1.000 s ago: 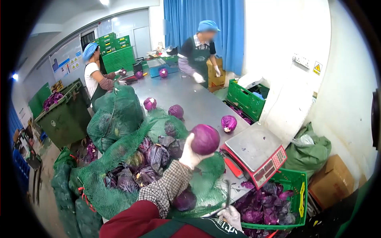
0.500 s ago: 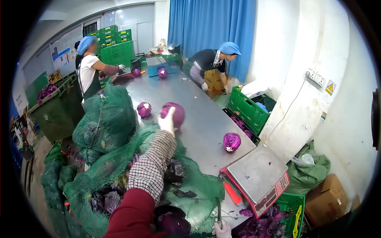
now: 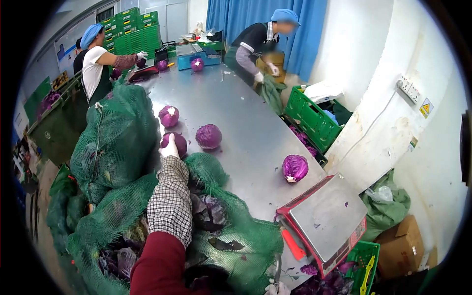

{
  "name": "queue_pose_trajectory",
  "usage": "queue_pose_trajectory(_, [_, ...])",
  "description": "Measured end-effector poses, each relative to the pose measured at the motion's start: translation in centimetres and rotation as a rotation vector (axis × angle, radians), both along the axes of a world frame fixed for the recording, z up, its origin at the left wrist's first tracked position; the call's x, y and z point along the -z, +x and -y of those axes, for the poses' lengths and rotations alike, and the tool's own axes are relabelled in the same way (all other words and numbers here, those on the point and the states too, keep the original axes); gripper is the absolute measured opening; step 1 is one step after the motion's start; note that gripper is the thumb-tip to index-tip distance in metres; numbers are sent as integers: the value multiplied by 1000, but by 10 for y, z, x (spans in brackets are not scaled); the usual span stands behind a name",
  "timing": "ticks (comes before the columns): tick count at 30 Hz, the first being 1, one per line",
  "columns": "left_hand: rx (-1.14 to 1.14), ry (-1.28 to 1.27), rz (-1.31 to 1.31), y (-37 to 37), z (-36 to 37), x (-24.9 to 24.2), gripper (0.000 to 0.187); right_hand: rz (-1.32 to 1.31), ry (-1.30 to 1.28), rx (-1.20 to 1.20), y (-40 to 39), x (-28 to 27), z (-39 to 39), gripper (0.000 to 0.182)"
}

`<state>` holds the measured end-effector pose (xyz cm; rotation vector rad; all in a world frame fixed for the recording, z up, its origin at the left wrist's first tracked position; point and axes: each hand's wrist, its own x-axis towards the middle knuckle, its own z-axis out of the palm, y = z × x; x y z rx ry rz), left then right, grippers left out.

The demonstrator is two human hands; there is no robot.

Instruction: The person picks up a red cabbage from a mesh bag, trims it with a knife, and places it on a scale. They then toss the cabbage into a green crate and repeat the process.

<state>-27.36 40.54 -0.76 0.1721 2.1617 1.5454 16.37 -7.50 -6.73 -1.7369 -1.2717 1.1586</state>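
Note:
My left hand [image 3: 169, 147], in a white glove with a checked sleeve, reaches far over the steel table [image 3: 246, 123] and rests on a trimmed red cabbage [image 3: 178, 143] that sits on the table surface. A second red cabbage [image 3: 209, 136] lies just right of it and a third [image 3: 168, 116] just behind. My right hand [image 3: 275, 288] barely shows at the bottom edge, gripping a knife [image 3: 278, 270] with its blade pointing up. Below my left arm lies an open green net sack [image 3: 231, 236] with untrimmed cabbages inside.
A red scale [image 3: 324, 221] stands at the table's near right corner, with a cut cabbage [image 3: 295, 167] behind it. A full net sack [image 3: 118, 137] stands to the left. Green crates [image 3: 309, 118] line the right side. Two co-workers [image 3: 98, 64] [image 3: 260, 44] work at the far end.
My left hand carried the trimmed cabbage from above the sack out over the table and lowered it beside the other cabbages. The view tilted down; the far co-worker straightened up.

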Motion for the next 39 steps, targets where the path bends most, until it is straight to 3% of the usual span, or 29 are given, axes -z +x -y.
queue_pose_trajectory(2, [125,406,11,-26,-31,23,82,-15,64,-3,-2,4,5,10])
queue_pose_trajectory(4, [383,573,-183,1,0,-47,67,-115,-16,11,-8,-31,-6,10])
queue_pose_trajectory(6, [474,438,-167,-2,-2,-79,54,-101,-73,-13,-8,-42,-8,11])
queue_pose_trajectory(8, [763,488,54,18,38,-128,44,-31,154,-40,-10,-37,-6,13])
queue_pose_trajectory(10, [1050,429,-24,32,81,-149,41,-76,38,-44,-8,-40,-5,15])
queue_pose_trajectory(12, [1258,130,-346,45,124,-155,35,41,104,-112,3,-8,-2,21])
queue_pose_trajectory(13, [1418,55,-354,41,140,-145,43,-70,154,-64,4,7,0,17])
queue_pose_trajectory(15, [1560,-151,-651,44,180,-142,56,-135,137,-20,3,11,0,18])
queue_pose_trajectory(18, [1497,-341,-796,33,219,-121,71,-198,143,12,3,20,0,18])
queue_pose_trajectory(20, [1296,-425,-806,36,250,-103,83,-242,139,23,-1,8,-1,18])
queue_pose_trajectory(21, [1401,-559,-701,39,260,-105,102,-218,167,10,0,16,-1,18])
queue_pose_trajectory(22, [1324,-719,-934,42,270,-77,121,-178,200,-24,3,23,-3,18])
queue_pose_trajectory(24, [1193,-485,-873,54,292,-63,125,-99,263,-88,4,25,-3,20])
queue_pose_trajectory(25, [1139,-459,-1012,59,298,-51,123,-111,244,-78,4,20,-3,19])
queue_pose_trajectory(26, [1143,-515,-1128,71,307,-58,121,-72,293,-108,3,20,-3,18])
queue_pose_trajectory(29, [1260,-345,-1326,75,316,-59,115,14,397,-135,3,22,-3,17])
queue_pose_trajectory(30, [1296,-275,-1255,68,309,-56,117,15,407,-116,2,18,-3,19])
queue_pose_trajectory(32, [1206,-376,-1139,66,301,-51,123,-223,205,5,-3,3,-2,19])
queue_pose_trajectory(33, [1191,-469,-1090,64,291,-50,129,-229,243,0,-2,11,-2,18])
queue_pose_trajectory(35, [1116,-509,-882,63,287,-53,131,16,432,-84,4,39,-6,15])
queue_pose_trajectory(37, [1088,-525,-796,61,285,-49,130,-157,172,-10,-2,-9,2,13])
queue_pose_trajectory(39, [1120,-503,-760,50,282,-44,128,152,456,-120,3,36,-5,13])
